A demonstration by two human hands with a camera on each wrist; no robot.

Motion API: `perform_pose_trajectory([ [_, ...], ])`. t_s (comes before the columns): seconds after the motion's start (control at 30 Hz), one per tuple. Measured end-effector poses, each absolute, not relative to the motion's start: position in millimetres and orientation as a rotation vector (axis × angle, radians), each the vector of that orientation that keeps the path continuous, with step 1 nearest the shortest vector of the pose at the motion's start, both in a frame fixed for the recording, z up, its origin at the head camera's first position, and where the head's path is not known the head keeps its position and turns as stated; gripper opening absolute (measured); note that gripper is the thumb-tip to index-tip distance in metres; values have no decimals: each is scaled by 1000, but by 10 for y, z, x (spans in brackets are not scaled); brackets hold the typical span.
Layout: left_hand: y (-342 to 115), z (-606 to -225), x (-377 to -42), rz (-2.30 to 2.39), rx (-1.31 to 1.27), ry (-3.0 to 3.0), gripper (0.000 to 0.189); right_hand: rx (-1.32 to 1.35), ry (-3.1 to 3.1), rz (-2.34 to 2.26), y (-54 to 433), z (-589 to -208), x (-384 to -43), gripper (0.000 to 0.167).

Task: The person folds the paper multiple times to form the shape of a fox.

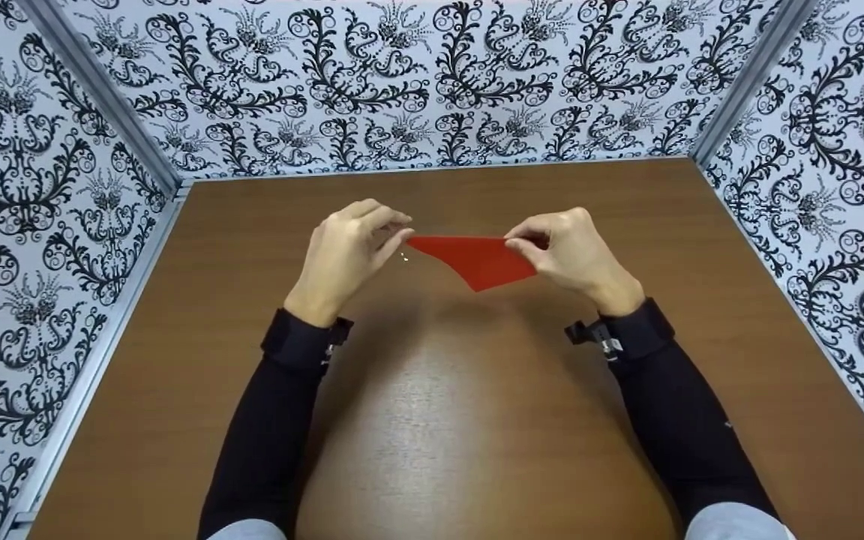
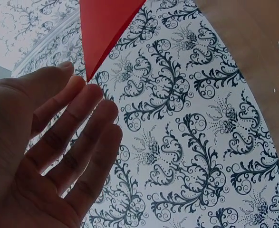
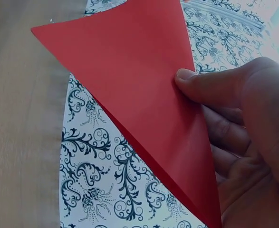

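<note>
A folded sheet of red paper [image 1: 477, 259] is held up above the table, its top edge nearly level and one pointed corner hanging down. My right hand [image 1: 574, 251] pinches it near its right end; the right wrist view shows the thumb [image 3: 213, 85] flat on the near face and the other fingers behind. Two layers show along the paper's long edge [image 3: 144, 154]. At the left end, the fingertips of my left hand [image 1: 346, 251] are right at the narrow corner. Its fingers [image 2: 75, 137] are extended and loosely bent in the left wrist view, beside the paper's tip [image 2: 94, 61].
Below lies a brown wooden tabletop [image 1: 417, 420] with a glossy reflection. Panels with black floral patterning [image 1: 372, 82] enclose it at the back and both sides, with grey metal posts [image 1: 113, 90] at the back corners. Dark bands with small cameras [image 1: 312, 337] circle both wrists.
</note>
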State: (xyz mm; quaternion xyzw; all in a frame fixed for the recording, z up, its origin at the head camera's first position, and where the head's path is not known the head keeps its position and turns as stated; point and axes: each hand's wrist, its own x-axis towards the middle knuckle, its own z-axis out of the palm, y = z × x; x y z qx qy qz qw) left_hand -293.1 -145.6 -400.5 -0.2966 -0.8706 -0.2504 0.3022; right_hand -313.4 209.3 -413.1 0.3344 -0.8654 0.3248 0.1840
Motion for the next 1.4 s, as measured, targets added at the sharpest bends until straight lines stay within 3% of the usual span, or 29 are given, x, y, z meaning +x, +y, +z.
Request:
perform_pose_trajectory([
  [1.03, -1232, -4248, -2979, -604, -861, -2469, 18, 1020, -2552, 1068, 1830, -4324, -3124, 13],
  [1.4, -1254, -4282, -3038, -699, -789, -2570, 17, 959, -2605, 1057, 1896, -4341, -3189, 22],
])
